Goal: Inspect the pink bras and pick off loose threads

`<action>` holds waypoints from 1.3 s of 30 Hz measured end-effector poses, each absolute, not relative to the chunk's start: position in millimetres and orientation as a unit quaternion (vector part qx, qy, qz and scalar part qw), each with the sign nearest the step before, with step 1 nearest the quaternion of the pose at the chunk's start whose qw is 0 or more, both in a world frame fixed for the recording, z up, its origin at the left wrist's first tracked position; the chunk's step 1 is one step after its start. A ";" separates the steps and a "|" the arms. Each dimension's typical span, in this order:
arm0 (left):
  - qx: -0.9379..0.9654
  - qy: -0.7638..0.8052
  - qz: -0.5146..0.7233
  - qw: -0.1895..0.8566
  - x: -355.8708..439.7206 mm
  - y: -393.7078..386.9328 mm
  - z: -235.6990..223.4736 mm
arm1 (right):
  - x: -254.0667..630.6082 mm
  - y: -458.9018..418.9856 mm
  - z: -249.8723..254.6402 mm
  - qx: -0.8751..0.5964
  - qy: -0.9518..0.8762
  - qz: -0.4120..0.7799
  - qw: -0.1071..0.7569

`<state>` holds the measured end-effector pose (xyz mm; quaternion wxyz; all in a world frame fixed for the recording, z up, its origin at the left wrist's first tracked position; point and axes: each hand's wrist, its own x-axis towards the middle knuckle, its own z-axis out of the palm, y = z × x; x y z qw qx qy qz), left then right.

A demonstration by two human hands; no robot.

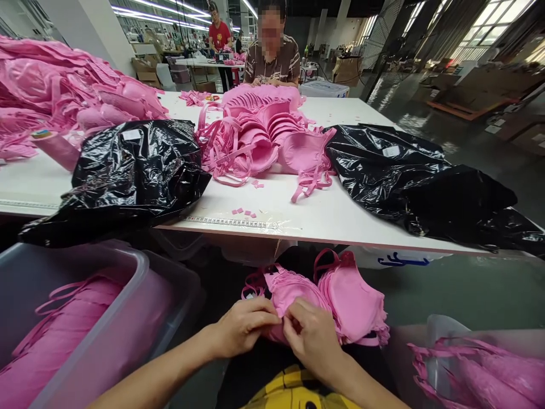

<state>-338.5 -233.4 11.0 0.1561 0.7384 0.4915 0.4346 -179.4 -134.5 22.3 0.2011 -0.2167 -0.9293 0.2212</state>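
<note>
A stack of pink bras [340, 295] rests on my lap below the table's front edge. My left hand [244, 326] is closed, pinching the pink fabric at the stack's near left side. My right hand [313, 341] is closed too, fingers curled onto the same fabric right beside the left one. A bigger pile of pink bras [264, 136] lies on the white table [323, 213] ahead, with small pink scraps [243, 212] near a measuring tape stuck along the edge.
Black plastic bags lie at the table's left [128, 176] and right [421, 182]. A grey bin [140, 284] with pink garments stands at my left, a clear bin [481, 369] at my right. Across the table a person [272, 57] works; another stands further back.
</note>
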 end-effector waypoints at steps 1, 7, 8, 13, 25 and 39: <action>0.727 0.486 0.463 0.145 -335.6 -232.4 8.8 | -179.4 -135.0 23.5 -0.197 -0.924 0.240 0.225; 0.583 0.546 0.583 0.148 -309.2 -224.9 0.8 | -174.6 -125.9 30.2 -0.121 -0.924 0.280 0.232; 0.564 0.571 0.579 0.145 -307.0 -224.7 1.2 | -173.7 -123.0 31.0 -0.123 -0.922 0.293 0.220; 0.558 0.623 0.536 0.115 -311.6 -226.9 5.8 | -177.0 -118.7 30.4 -0.140 -0.911 0.337 0.191; 0.644 0.599 0.440 0.183 -329.0 -221.7 19.2 | -186.4 -68.5 70.4 -0.111 -0.948 0.280 0.103; 0.596 0.636 0.478 0.112 -316.7 -217.0 7.8 | -208.1 -69.3 57.0 -0.115 -0.921 0.335 0.163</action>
